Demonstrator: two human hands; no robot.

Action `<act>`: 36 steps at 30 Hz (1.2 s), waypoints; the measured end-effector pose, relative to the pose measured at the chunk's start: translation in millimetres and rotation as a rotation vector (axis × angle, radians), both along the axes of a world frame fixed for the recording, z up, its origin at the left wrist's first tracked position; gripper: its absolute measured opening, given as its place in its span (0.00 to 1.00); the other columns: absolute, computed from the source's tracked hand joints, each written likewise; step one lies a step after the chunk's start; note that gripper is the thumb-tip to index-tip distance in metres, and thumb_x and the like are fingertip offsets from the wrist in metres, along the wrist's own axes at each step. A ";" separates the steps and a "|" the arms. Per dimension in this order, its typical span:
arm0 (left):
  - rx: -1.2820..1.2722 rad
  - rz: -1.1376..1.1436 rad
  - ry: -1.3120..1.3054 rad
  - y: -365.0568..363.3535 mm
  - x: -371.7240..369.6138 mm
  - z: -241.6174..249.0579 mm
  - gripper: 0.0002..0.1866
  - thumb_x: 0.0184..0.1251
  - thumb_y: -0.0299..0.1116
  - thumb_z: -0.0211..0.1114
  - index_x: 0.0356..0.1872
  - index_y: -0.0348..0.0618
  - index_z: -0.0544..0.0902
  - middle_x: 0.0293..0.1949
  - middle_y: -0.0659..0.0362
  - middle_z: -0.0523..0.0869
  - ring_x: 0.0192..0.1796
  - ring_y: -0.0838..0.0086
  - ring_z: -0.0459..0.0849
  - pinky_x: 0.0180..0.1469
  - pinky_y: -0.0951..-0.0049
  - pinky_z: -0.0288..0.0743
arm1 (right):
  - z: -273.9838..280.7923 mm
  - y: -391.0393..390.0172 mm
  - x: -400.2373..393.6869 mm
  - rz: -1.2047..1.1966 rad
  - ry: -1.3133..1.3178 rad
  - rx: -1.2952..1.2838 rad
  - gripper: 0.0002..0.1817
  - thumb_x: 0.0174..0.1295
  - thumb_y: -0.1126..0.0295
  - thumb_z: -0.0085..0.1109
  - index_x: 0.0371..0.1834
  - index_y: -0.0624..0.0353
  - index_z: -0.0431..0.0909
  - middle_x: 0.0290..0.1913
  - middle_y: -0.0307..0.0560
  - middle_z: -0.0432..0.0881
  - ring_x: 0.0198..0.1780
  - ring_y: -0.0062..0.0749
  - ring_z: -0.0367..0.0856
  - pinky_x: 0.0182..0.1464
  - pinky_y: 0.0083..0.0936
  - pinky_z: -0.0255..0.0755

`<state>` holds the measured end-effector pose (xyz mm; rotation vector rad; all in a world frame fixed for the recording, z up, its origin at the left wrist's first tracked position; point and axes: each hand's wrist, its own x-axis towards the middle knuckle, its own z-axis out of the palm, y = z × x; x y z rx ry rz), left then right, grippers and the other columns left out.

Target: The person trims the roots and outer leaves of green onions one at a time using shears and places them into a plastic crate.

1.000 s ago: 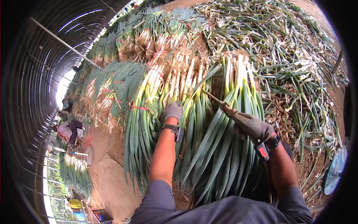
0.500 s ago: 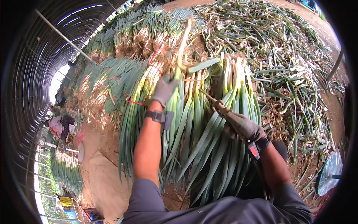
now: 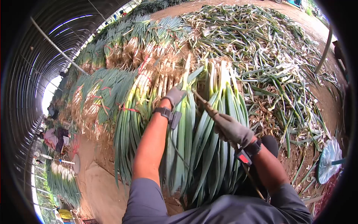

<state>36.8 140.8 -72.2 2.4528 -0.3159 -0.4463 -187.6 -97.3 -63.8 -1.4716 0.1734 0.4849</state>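
My left hand (image 3: pixel 175 96), in a grey glove, is closed round a long green onion (image 3: pixel 187 69). Its pale root end points away from me and its leaves trail towards my lap. My gloved right hand (image 3: pixel 234 129) grips a thin wand (image 3: pixel 203 101), its narrow tip close to the held stalk; a thin tube shows below my right wrist. Loose green onions (image 3: pixel 223 80) lie just beyond and under my right hand, with long leaves draped towards me. Left of my left hand is a bundle of green onions (image 3: pixel 140 84) bound with red ties.
Many tied bundles (image 3: pixel 95 95) lie at the left and back. A wide heap of stripped leaves (image 3: pixel 261 48) spreads at the right. A clear plastic-covered round thing (image 3: pixel 330 160) stands at the right edge. Another person (image 3: pixel 56 138) is at the far left, near a metal pole (image 3: pixel 56 44).
The green onion in my left hand has come down and nearer, now straighter. My right hand has shifted slightly left and lower, with the wand tip closer to the stalk. The view has shifted a little.
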 end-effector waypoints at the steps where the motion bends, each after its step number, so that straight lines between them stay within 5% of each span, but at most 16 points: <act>1: -0.140 -0.016 -0.050 15.8 11.3 -45.2 0.34 0.67 0.45 0.70 0.65 0.27 0.77 0.48 0.44 0.89 0.47 0.63 0.85 0.55 0.66 0.79 | -3.3 7.3 -0.5 0.023 0.042 -0.043 0.26 0.79 0.44 0.48 0.51 0.59 0.77 0.30 0.39 0.79 0.21 0.22 0.75 0.21 0.21 0.67; 2: -0.070 -0.004 -0.018 22.0 11.6 -57.4 0.33 0.61 0.42 0.74 0.63 0.31 0.79 0.57 0.39 0.86 0.54 0.51 0.87 0.58 0.63 0.79 | -9.6 14.4 -1.6 0.024 0.026 -0.044 0.27 0.78 0.44 0.49 0.53 0.60 0.77 0.30 0.39 0.78 0.21 0.21 0.74 0.22 0.21 0.67; 7: 0.152 0.019 -0.260 25.4 -30.8 -69.3 0.40 0.61 0.43 0.74 0.72 0.33 0.71 0.59 0.40 0.86 0.57 0.52 0.87 0.60 0.60 0.79 | -46.0 44.2 5.4 0.036 -0.063 -0.046 0.29 0.77 0.42 0.51 0.53 0.62 0.77 0.29 0.39 0.76 0.22 0.21 0.71 0.23 0.24 0.65; 9: 0.100 0.033 -0.164 26.6 -36.2 -65.6 0.40 0.62 0.44 0.74 0.73 0.38 0.71 0.58 0.39 0.85 0.58 0.50 0.86 0.61 0.59 0.79 | -31.9 52.7 7.9 0.017 -0.055 -0.152 0.30 0.77 0.41 0.50 0.50 0.63 0.77 0.27 0.39 0.75 0.21 0.24 0.71 0.23 0.27 0.66; 13: 0.034 0.062 -0.075 33.7 -34.1 -78.8 0.35 0.63 0.41 0.72 0.72 0.48 0.75 0.54 0.44 0.88 0.53 0.55 0.88 0.58 0.62 0.80 | -45.5 64.7 24.2 0.019 -0.192 -0.387 0.42 0.77 0.34 0.38 0.41 0.71 0.80 0.31 0.66 0.80 0.38 0.57 0.82 0.48 0.45 0.73; 16: -0.053 0.037 -0.051 37.9 -40.0 -85.4 0.31 0.64 0.39 0.70 0.70 0.49 0.77 0.52 0.47 0.89 0.50 0.59 0.88 0.57 0.64 0.80 | -51.4 63.3 44.4 0.054 -0.339 -0.430 0.38 0.75 0.34 0.45 0.41 0.66 0.80 0.25 0.42 0.75 0.27 0.31 0.75 0.28 0.33 0.71; 25: -0.045 0.009 -0.042 61.8 -46.0 -109.3 0.37 0.67 0.36 0.68 0.76 0.38 0.68 0.64 0.42 0.83 0.65 0.53 0.82 0.67 0.63 0.73 | -30.2 68.7 109.3 0.137 -0.144 -0.572 0.40 0.75 0.32 0.41 0.41 0.65 0.82 0.33 0.51 0.82 0.30 0.37 0.81 0.34 0.37 0.74; 28: -0.055 0.039 0.001 59.8 -67.9 -90.4 0.39 0.66 0.38 0.68 0.76 0.33 0.66 0.69 0.41 0.79 0.71 0.55 0.78 0.71 0.66 0.69 | -77.8 69.2 147.6 0.201 -0.320 -0.739 0.41 0.75 0.32 0.39 0.38 0.65 0.84 0.30 0.52 0.83 0.32 0.39 0.83 0.39 0.38 0.74; 34: -0.314 0.075 0.214 66.6 -85.4 -81.1 0.42 0.69 0.46 0.67 0.77 0.30 0.64 0.72 0.40 0.75 0.73 0.54 0.75 0.74 0.66 0.66 | -36.8 78.4 140.7 0.021 -0.398 -0.634 0.43 0.75 0.33 0.37 0.39 0.67 0.84 0.30 0.56 0.85 0.36 0.45 0.84 0.45 0.41 0.75; 36: -0.289 0.048 0.104 73.3 -93.7 -83.6 0.41 0.70 0.46 0.66 0.76 0.31 0.65 0.73 0.42 0.74 0.74 0.57 0.74 0.74 0.67 0.65 | -39.6 76.1 149.6 0.051 -0.240 -0.613 0.43 0.74 0.32 0.38 0.39 0.68 0.84 0.30 0.56 0.85 0.36 0.45 0.84 0.45 0.41 0.76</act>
